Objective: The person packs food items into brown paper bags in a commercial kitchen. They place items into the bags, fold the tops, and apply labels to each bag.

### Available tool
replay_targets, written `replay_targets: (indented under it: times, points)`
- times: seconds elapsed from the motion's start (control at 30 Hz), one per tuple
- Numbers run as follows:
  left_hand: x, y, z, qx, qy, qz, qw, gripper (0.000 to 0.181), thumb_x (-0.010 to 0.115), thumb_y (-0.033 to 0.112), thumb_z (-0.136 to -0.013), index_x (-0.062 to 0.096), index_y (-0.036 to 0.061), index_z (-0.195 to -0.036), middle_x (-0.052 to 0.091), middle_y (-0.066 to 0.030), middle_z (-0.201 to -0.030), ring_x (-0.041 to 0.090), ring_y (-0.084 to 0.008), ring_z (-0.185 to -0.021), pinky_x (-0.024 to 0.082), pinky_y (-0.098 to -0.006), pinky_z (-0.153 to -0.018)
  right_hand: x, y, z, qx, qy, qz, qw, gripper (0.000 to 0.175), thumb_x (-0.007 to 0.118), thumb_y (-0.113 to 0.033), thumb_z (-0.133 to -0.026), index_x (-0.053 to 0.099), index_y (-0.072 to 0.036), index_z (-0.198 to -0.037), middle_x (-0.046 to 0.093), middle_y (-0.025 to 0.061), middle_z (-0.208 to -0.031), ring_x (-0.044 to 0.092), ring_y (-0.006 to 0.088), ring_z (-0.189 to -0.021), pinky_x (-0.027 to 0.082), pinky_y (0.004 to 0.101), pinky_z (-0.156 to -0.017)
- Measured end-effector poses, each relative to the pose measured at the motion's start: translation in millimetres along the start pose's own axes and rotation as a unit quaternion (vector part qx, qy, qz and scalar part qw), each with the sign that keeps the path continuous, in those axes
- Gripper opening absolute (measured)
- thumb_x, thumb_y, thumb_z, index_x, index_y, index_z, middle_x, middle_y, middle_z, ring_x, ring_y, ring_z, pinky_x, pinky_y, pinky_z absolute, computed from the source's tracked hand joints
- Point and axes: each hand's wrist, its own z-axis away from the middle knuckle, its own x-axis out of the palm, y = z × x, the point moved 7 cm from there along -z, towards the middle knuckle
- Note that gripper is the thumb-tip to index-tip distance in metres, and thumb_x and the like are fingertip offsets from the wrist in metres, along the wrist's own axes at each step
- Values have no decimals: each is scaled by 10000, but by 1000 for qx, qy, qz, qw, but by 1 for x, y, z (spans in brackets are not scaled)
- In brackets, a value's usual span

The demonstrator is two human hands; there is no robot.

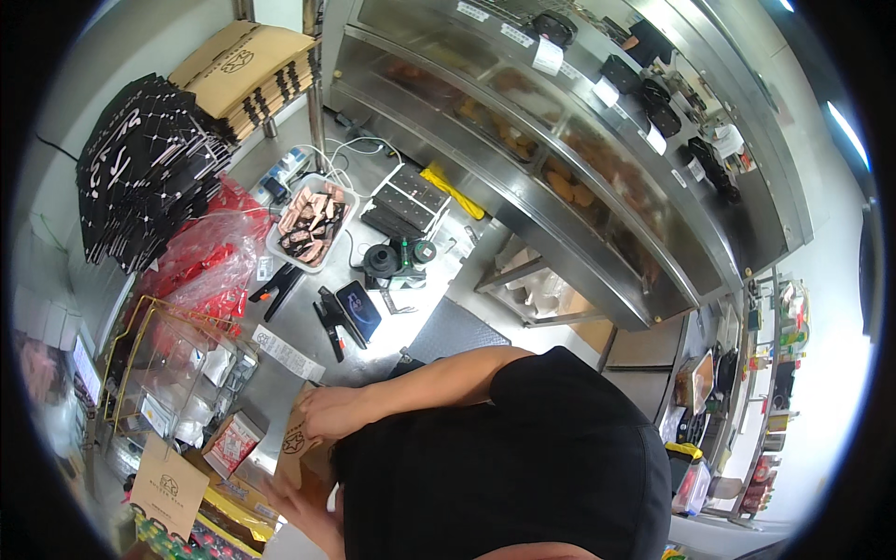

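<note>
My right hand [325,417] grips the upper part of a brown paper bag [299,448] printed with a star logo. Lower down, my left hand [304,511] is at the bag's near side with its fingers spread; whether it touches the paper is unclear. My black-sleeved body hides part of the bag. Just beyond my right hand, a printed paper slip [288,352] lies on the steel counter [269,390]. A small red-and-white printed box [233,446] stands left of the bag.
Past the slip are two black staplers [276,290] [334,323], a smartphone [360,313] and a plastic tub of sachets [312,222]. Black bags [143,175] and brown bags [241,66] are piled at upper left. A glass-fronted food cabinet [532,133] spans the far side. A gold wire rack [133,357] stands left.
</note>
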Motion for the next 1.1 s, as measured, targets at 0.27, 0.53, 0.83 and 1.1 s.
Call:
replay_targets:
  times: [0.27,0.53,0.83,1.1]
  points:
    - [91,-71,68,-235,101,252,933,363,681,254,-1026,678,47,-1324,686,-229,-1223,645,-436,-1113,527,-502,-956,3,5,16,-5,-1,-140,990,311,665,-101,-899,764,-124,-1193,763,117,-1131,721,338,-1068,578,464,-934]
    - [65,-59,51,-210,38,247,945,901,913,207,-805,459,70,-1571,470,-194,-1588,476,-393,-1459,454,-443,-1171,-18,15,12,82,39,-213,973,224,757,-128,-957,767,-24,-1154,779,177,-1050,759,356,-902,597,378,-772]
    - [83,-85,66,-344,24,336,877,268,868,70,-835,785,36,-1088,703,-150,-1309,709,-257,-1156,557,-345,-927,-21,15,18,95,10,-244,965,283,713,18,-918,785,-28,-1188,801,144,-1151,782,264,-1067,590,322,-935]
    - [72,-102,25,-105,41,332,937,291,825,19,-822,801,91,-1102,651,-118,-1365,611,-330,-1329,540,-433,-1050,-12,10,22,84,-62,-264,959,238,688,-1,-960,751,-10,-1189,796,135,-1168,777,284,-1083,598,338,-933]
